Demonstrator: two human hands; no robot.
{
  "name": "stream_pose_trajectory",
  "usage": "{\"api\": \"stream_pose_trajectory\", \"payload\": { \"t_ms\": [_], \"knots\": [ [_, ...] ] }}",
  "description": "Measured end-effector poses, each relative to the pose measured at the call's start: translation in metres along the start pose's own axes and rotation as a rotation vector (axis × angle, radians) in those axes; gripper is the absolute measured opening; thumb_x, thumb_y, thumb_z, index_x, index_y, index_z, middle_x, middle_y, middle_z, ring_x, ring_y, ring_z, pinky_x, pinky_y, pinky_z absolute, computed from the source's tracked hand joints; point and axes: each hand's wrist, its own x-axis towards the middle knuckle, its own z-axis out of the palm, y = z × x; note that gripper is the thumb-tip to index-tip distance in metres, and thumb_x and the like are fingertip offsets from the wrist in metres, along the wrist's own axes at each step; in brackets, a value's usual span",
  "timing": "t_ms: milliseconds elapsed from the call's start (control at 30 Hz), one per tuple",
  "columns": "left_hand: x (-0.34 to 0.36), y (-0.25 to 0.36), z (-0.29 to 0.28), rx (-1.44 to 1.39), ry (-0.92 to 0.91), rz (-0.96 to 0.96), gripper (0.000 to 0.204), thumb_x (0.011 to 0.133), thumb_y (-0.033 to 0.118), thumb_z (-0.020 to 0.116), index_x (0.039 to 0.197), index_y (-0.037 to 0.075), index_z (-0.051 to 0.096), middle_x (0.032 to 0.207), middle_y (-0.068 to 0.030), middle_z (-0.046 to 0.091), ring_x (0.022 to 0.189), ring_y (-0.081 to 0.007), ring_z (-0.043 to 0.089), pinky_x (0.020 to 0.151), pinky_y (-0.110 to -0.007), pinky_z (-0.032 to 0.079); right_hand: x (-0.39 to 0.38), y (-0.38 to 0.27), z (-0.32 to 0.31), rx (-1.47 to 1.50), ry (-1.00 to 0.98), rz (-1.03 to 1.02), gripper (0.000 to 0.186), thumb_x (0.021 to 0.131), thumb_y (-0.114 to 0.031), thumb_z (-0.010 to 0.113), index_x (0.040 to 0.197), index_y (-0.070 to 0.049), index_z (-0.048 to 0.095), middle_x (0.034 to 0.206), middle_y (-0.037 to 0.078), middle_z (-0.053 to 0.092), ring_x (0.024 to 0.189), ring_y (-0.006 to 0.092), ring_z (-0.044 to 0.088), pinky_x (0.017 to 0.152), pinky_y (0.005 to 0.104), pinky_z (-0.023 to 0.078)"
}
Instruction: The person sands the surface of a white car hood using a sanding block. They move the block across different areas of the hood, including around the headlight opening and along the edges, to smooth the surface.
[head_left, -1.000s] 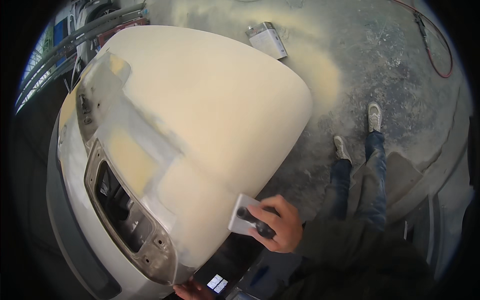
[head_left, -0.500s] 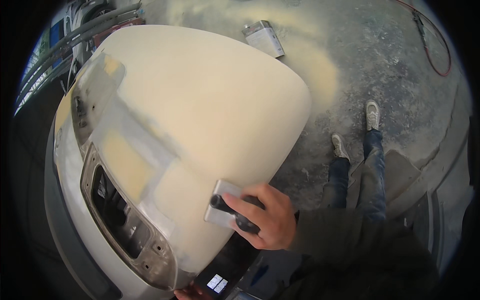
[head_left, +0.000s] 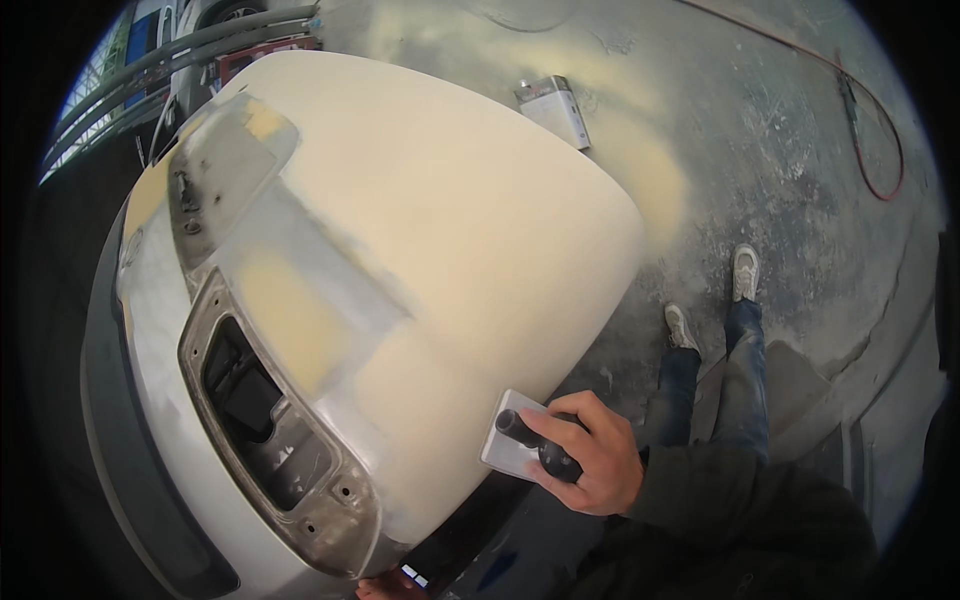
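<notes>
A rounded car body panel point(head_left: 455, 215) fills the middle left, mostly coated in matte cream, with bare silver and yellowish patches. My right hand point(head_left: 592, 455) is closed around the black knobbed handle of a hand sanding block point(head_left: 507, 455). The block's pale rectangular plate lies against the panel, close to its lower right edge. At the bottom rim of the picture, part of my left hand point(head_left: 385, 588) shows beside the panel's lower corner. Most of its fingers are cut off or in shadow. Left of the cream area is a lamp opening point(head_left: 300, 470) with a grey rim and dark inside.
A rectangular metal can point(head_left: 555, 108) lies on the concrete floor point(head_left: 720, 130) past the panel's far edge. A red hose point(head_left: 900, 160) loops at the far right. My shoes point(head_left: 745, 272) stand right of the panel. Metal pipes point(head_left: 190, 50) and a wheel appear at top left.
The sanding block in my right hand has moved right across the panel toward its edge. The whole view has shifted a little, placing the panel lower and farther right.
</notes>
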Motion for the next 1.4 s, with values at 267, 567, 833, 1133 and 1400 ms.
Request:
{"api": "stream_pose_trajectory", "payload": {
  "t_ms": [267, 567, 833, 1133, 1400],
  "knots": [
    [-0.01, 0.006, 0.035, 0.114, 0.185, -0.035, 0.023, 0.101, 0.019, 0.065, 0.098, -0.004, 0.068, 0.107, -0.0176, 0.074, 0.081, -0.0227, 0.066, 0.053, -0.032, 0.047, 0.113, -0.031, -0.002, -0.195, -0.307, 0.126, 0.053, 0.091, -0.02, 0.076, 0.141, -0.012, 0.061, 0.104, 0.011, 0.057, 0.089, 0.0321, 0.067, 0.072, 0.0424, 0.055],
    [-0.018, 0.001, 0.036, 0.376, 0.273, -0.063, 0.063, 0.104, 0.055, 0.06, 0.083, -0.005, 0.066, 0.066, -0.012, 0.062, 0.059, -0.0201, 0.058, 0.055, -0.036, 0.045, 0.092, -0.046, 0.008, -0.27, -0.308, 0.155, 0.058, 0.09, -0.021, 0.076, 0.145, -0.014, 0.058, 0.11, 0.011, 0.057, 0.092, 0.0347, 0.068, 0.077, 0.0445, 0.056],
    [-0.01, 0.014, 0.056, 0.328, 0.209, -0.092, 0.062, 0.104, 0.048, 0.063, 0.078, -0.008, 0.068, 0.067, -0.0118, 0.065, 0.059, -0.0182, 0.06, 0.058, -0.034, 0.045, 0.086, -0.064, 0.022, -0.349, -0.257, 0.066, 0.057, 0.09, -0.021, 0.077, 0.144, -0.013, 0.059, 0.108, 0.012, 0.055, 0.096, 0.0339, 0.065, 0.08, 0.0429, 0.055],
    [-0.005, 0.003, 0.063, 0.133, 0.267, -0.155, 0.038, 0.098, 0.02, 0.067, 0.07, -0.006, 0.064, 0.063, -0.0098, 0.064, 0.056, -0.0168, 0.059, 0.056, -0.033, 0.044, 0.104, -0.054, 0.053, -0.489, -0.138, 0.03, 0.058, 0.09, -0.024, 0.077, 0.144, -0.015, 0.058, 0.112, 0.016, 0.057, 0.099, 0.0373, 0.066, 0.084, 0.0451, 0.055],
    [-0.003, -0.052, 0.043, 0.107, 0.16, 0.001, 0.028, 0.096, 0.016, 0.074, 0.076, -0.003, 0.071, 0.067, -0.0086, 0.069, 0.058, -0.0158, 0.059, 0.057, -0.033, 0.047, 0.122, -0.058, 0.066, -0.544, -0.131, 0.084, 0.059, 0.09, -0.028, 0.076, 0.145, -0.016, 0.057, 0.113, 0.017, 0.058, 0.098, 0.0377, 0.065, 0.088, 0.0444, 0.053]
  ]
}}
